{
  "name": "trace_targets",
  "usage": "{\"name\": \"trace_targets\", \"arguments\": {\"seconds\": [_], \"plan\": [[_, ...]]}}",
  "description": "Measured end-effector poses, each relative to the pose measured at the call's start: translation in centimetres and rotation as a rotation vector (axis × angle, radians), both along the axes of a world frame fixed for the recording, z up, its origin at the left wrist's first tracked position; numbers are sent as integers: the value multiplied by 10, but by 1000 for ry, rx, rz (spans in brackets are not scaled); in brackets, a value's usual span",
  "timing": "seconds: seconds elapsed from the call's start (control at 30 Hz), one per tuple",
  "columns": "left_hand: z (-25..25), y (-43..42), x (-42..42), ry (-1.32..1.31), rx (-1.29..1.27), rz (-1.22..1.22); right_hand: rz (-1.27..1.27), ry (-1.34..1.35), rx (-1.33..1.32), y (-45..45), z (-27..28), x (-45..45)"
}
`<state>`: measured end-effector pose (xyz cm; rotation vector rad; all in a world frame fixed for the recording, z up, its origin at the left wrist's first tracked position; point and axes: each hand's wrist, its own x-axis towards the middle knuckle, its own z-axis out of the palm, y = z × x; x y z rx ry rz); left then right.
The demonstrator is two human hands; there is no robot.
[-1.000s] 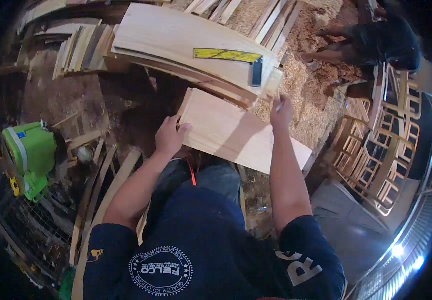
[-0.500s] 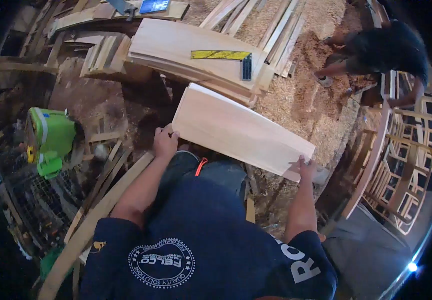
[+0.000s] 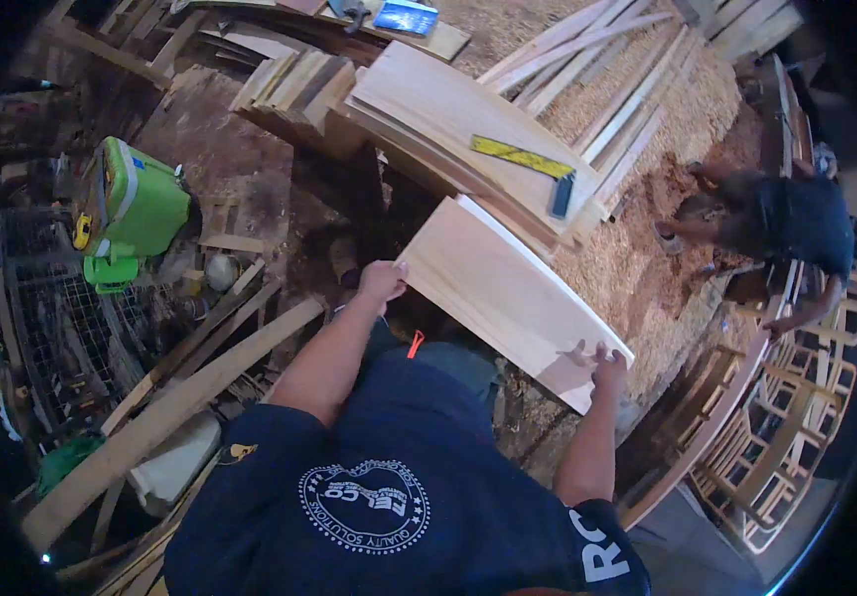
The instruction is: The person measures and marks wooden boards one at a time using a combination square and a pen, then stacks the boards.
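Observation:
A pale wooden board (image 3: 508,298), wide and flat, is held in front of my body, slanting down to the right. My left hand (image 3: 382,282) grips its left end, with the fingers partly hidden at the edge. At the right end my right hand (image 3: 604,366) holds the board, fingers on its upper face and casting a shadow there. A thin white edge shows along the board's far side. Just beyond lies a stack of similar boards (image 3: 448,89), with a yellow-and-black try square (image 3: 523,157) resting on top.
A green plastic container (image 3: 145,204) stands at left near a long timber (image 3: 170,422). Wood strips (image 3: 637,94) lie on shavings beyond the stack. Another person (image 3: 796,219) bends at right beside wooden frames (image 3: 786,427). A blue packet (image 3: 406,17) lies at the top.
The view has turned, so the surroundings appear shifted. The board stays in both hands and now slants more steeply down to the right. My right fingers have shifted on its face.

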<state>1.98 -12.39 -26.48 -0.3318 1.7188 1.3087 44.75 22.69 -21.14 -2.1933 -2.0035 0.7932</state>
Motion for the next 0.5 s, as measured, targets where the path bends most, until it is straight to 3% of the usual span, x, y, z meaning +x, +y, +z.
{"name": "trace_targets", "arguments": {"seconds": [0.03, 0.17, 0.3, 0.4, 0.5], "plan": [[14, 6, -2, -58, -25, 186, 102, -32, 53, -7, -1, -21], [3, -19, -73, 12, 59, 235, 285, -197, 174, -52, -8, -105], [23, -65, -175, -11, 49, 397, 231, -265, 137, -112, -3, -159], [33, -96, -238, 11, -46, 457, -34, -362, 96, -139, -71, -132], [15, -121, -278, -58, 58, 400, -334, 27, -311, -182, -12, -193]]}}
